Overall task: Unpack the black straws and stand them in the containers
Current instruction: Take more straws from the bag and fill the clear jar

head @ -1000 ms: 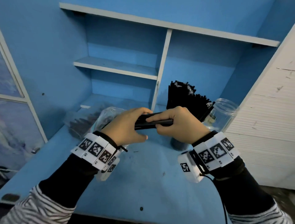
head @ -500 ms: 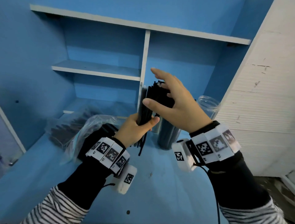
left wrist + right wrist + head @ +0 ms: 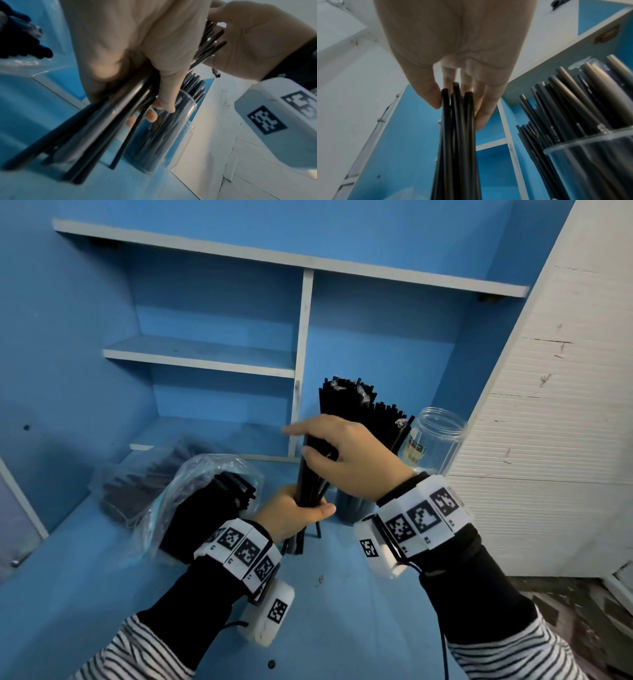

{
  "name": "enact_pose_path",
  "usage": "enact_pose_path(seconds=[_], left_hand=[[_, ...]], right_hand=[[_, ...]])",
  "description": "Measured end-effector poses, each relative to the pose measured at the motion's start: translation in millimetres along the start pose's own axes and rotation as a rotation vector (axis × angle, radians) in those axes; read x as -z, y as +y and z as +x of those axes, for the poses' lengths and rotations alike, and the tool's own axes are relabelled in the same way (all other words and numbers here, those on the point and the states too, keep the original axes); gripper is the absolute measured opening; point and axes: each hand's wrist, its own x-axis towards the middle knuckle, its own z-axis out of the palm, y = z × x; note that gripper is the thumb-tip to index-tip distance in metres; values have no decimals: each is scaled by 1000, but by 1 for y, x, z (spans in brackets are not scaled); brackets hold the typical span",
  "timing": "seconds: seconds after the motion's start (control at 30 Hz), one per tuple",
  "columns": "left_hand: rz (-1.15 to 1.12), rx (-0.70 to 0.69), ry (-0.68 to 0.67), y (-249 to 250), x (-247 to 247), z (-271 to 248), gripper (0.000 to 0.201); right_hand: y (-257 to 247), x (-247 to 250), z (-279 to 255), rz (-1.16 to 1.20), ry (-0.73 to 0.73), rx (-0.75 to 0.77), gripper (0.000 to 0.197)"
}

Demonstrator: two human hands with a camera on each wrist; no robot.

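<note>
Left hand (image 3: pixel 291 513) grips straw bundle (image 3: pixel 310 491) low and upright; right hand (image 3: pixel 346 460) pinches its top, index finger extended.

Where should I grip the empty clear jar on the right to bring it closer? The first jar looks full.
Take the empty jar around its straight wall below the rim, coming from the front right. It stands upright against the white panel, with the full jar of straws on its left, so that side is the open one for the fingers.

Blue desk (image 3: pixel 342 628) with two clear jars (image 3: pixel 436 440), straw-filled plastic bags (image 3: pixel 191 491) and small dark specks.
</note>
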Motion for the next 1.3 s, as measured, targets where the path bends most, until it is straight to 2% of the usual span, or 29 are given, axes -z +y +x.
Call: enact_pose_path(seconds=[0.07,0.13,0.2,0.3,0.4,0.47,0.57,0.63,0.67,0.73,0.83,0.93,1.03,1.23,1.3], left_hand=[[24,-8,-4,0,0,1,23],[49,-16,-3,1,0,0,26],[1,-9,23,2,-1,-1,26],[-73,-48,-3,13,1,-6,24],[-13,-105,-94,26,4,-11,25],[28,-132,-156,33,5,-15,25],[33,-142,-260,43,3,-19,33],[42,-134,-307,47,3,-20,36],[23,-136,-306,48,2,-19,33],[-43,-169,-263,50,-1,-17,22],[-192,-262,-126,56,-10,-13,9],[-285,-327,3,51,-16,4,53],[-269,-319,130,38,-19,25,95],[-156,-238,41,30,-30,57,113],[-175,-207,16,26,-33,63,109]], right_hand=[[3,-4,0,-30,18,13,25],[3,-4,-1,-22,24,-20,24],[4,-2,-4,0,42,-43,43],[4,2,-10,29,198,-134,83],[1,0,-12,12,216,-281,99],[2,-3,-12,9,138,-310,84],[1,-6,-13,127,8,-286,46],[0,-5,-12,207,-20,-235,18],[1,-3,-11,219,-17,-217,15],[2,1,-9,208,-8,-208,23],[2,14,-4,235,40,-228,25],[1,39,2,231,193,-239,19],[4,65,10,251,363,-226,14],[24,89,23,262,491,-265,18],[32,89,24,226,514,-301,18]])
